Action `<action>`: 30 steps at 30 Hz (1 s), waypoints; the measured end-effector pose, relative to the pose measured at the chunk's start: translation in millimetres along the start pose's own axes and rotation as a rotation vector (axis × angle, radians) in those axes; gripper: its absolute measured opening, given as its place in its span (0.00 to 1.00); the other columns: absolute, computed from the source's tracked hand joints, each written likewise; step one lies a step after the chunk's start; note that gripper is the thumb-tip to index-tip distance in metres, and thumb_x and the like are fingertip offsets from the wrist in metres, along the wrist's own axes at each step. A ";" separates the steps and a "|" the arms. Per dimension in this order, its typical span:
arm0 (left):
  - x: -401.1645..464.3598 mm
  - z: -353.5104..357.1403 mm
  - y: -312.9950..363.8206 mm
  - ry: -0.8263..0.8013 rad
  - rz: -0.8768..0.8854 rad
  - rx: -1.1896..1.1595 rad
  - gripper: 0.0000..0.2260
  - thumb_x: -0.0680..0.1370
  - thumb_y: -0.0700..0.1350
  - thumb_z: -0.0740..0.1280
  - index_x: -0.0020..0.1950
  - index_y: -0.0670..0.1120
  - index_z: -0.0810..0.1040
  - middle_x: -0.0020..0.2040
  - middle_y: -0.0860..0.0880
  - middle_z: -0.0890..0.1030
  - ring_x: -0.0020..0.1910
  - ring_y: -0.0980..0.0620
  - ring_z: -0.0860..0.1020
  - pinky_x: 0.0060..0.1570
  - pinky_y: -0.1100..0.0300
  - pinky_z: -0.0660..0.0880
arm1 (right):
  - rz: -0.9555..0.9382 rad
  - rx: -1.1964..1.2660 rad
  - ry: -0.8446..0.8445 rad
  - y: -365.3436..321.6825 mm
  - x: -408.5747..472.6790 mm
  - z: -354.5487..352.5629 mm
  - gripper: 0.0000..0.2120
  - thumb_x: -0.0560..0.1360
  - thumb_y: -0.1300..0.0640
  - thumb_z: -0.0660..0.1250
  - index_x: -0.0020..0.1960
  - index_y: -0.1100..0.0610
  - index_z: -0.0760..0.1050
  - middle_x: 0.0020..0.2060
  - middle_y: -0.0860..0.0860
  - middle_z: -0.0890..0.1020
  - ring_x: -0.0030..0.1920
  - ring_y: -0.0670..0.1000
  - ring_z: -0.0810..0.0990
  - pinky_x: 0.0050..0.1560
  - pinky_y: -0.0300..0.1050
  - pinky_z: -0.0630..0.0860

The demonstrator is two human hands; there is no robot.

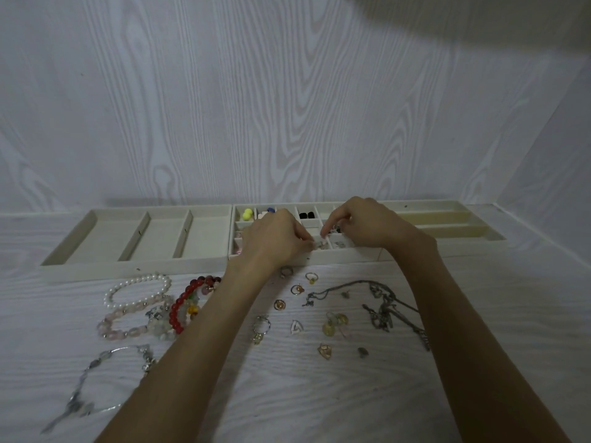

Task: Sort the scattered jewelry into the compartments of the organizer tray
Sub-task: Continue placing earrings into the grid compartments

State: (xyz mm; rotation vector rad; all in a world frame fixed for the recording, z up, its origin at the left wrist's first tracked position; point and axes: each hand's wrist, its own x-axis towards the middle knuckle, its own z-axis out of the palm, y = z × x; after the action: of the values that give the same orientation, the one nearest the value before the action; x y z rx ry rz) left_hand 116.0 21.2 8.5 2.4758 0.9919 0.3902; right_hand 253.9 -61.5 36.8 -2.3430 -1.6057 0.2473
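Note:
A cream organizer tray (307, 255) with many small compartments stands in the middle at the back of the table. Both hands hover over its front row. My left hand (275, 238) pinches a small pale piece of jewelry (319, 245) at its fingertips, over a front compartment. My right hand (364, 223) is beside it with the index finger pointing down at the same spot, other fingers curled; whether it holds anything is hidden. Yellow beads (247, 213) and black pieces (307, 215) lie in back compartments.
A wide three-section tray (80, 247) sits left, a long-slot tray (454, 219) right. In front lie a pearl bracelet (137, 290), red bead bracelet (184, 302), pink bracelet (121, 327), silver chains (383, 308), several rings (311, 277) and earrings (334, 324).

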 end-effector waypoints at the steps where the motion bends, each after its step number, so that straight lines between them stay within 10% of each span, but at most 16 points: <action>1: -0.3 0.5 0.3 -0.014 0.010 0.014 0.09 0.74 0.55 0.69 0.51 0.55 0.84 0.46 0.53 0.85 0.44 0.52 0.80 0.39 0.60 0.74 | -0.017 -0.018 -0.029 -0.5 -0.1 0.7 0.22 0.75 0.69 0.57 0.48 0.47 0.83 0.56 0.50 0.81 0.29 0.43 0.68 0.30 0.39 0.66; 5: -0.3 -1.8 0.2 -0.076 0.050 0.044 0.10 0.76 0.51 0.66 0.54 0.56 0.83 0.50 0.54 0.84 0.45 0.53 0.80 0.46 0.57 0.78 | -0.036 -0.056 -0.095 -2.3 -2.4 1.1 0.22 0.75 0.69 0.56 0.54 0.48 0.82 0.35 0.39 0.74 0.29 0.43 0.67 0.30 0.37 0.64; 15: -7.1 -26.6 6.1 -0.254 0.224 0.312 0.17 0.82 0.50 0.52 0.65 0.63 0.73 0.65 0.51 0.69 0.62 0.49 0.63 0.63 0.53 0.60 | -0.084 -0.133 -0.080 3.6 -3.7 -4.4 0.28 0.75 0.71 0.52 0.57 0.45 0.80 0.36 0.46 0.64 0.38 0.45 0.62 0.59 0.50 0.65; 18: -5.6 -24.5 6.3 -0.306 0.246 0.354 0.19 0.81 0.54 0.47 0.66 0.64 0.71 0.64 0.51 0.70 0.64 0.50 0.63 0.66 0.53 0.60 | -0.060 -0.160 -0.125 2.1 -2.5 -0.3 0.28 0.76 0.70 0.51 0.60 0.42 0.77 0.43 0.48 0.65 0.54 0.54 0.65 0.52 0.48 0.64; 30: 1.8 -7.1 0.0 -0.256 0.185 0.414 0.19 0.83 0.51 0.48 0.70 0.57 0.69 0.67 0.48 0.68 0.63 0.44 0.64 0.64 0.49 0.63 | -0.053 -0.174 -0.031 2.2 -3.7 0.2 0.27 0.76 0.70 0.53 0.54 0.42 0.81 0.41 0.44 0.68 0.48 0.49 0.62 0.47 0.44 0.59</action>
State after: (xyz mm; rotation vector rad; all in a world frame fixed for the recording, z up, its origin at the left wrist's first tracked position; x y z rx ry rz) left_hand 114.4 24.7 14.7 2.9050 0.8032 -0.0914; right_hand 254.4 -65.6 35.8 -2.4293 -1.7664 0.1381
